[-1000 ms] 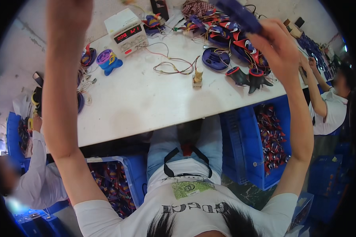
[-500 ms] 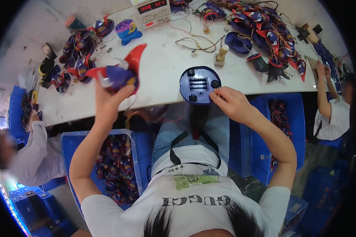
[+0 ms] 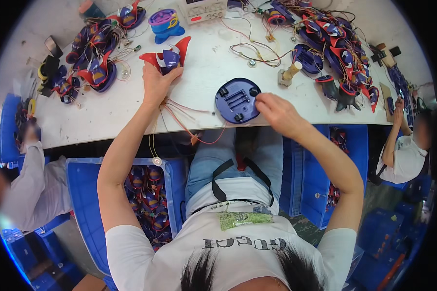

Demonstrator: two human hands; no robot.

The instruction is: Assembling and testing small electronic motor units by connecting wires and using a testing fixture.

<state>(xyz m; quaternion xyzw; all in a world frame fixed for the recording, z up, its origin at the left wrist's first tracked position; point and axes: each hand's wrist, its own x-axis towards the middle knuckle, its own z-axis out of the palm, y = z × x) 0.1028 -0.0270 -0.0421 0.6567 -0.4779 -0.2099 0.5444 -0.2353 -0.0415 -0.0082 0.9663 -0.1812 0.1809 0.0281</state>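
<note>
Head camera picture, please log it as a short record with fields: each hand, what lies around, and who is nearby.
Left hand: holds a red-and-purple toy part over the table
Right hand: fingers at the right edge of a round purple base
Base: slotted side facing up
Far side: blue-and-purple pot; white box, cut off by the picture's edge
Piles: toys at left and right
Left bin: blue, holding toys
Nearby: one person on each side
</note>
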